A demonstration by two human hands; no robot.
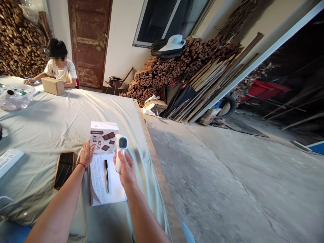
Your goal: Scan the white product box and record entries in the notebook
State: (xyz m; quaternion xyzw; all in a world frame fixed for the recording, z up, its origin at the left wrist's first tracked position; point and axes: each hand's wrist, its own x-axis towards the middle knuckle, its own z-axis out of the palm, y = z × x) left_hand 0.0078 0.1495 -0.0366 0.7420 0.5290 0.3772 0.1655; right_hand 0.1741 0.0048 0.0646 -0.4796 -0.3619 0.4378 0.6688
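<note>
My left hand grips the left edge of a white and brown snack box, its thumb on the front and its other fingers partly hidden by the box. The box stands upright at the far end of an open notebook with handwriting on it. My right hand is wrapped round the handle of a white infrared thermometer with a blue-rimmed screen, held close to the right side of the box. A black and silver pen lies on the notebook between my forearms.
A phone and a white power strip lie on the cloth-covered table. Across it sits a person behind a cardboard box, with a clear plastic tub nearby. The table's right edge drops to a concrete floor.
</note>
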